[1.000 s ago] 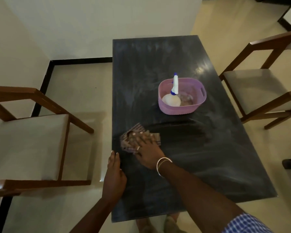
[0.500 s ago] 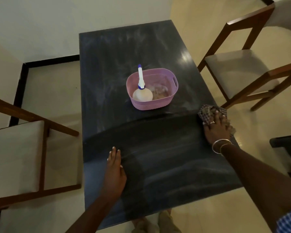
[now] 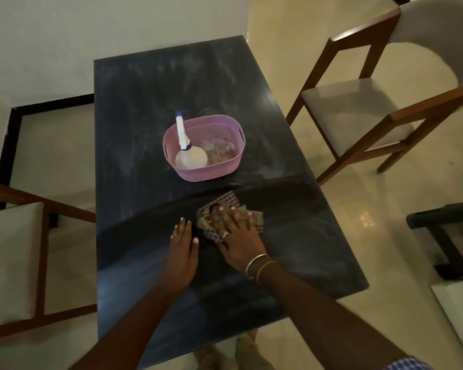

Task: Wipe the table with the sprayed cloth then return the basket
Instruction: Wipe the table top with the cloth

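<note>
Where fingers press (cloth half-hidden).

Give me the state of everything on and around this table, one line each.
Checked cloth: crumpled flat under right hand.
Right hand: spread, pressing cloth.
Left hand: flat on table, empty.
Table: streaked beyond the basket, darker near the hands.
Pink basket: upright on table.
Spray bottle: upright in basket.
Chairs: pulled away from the table.
</note>
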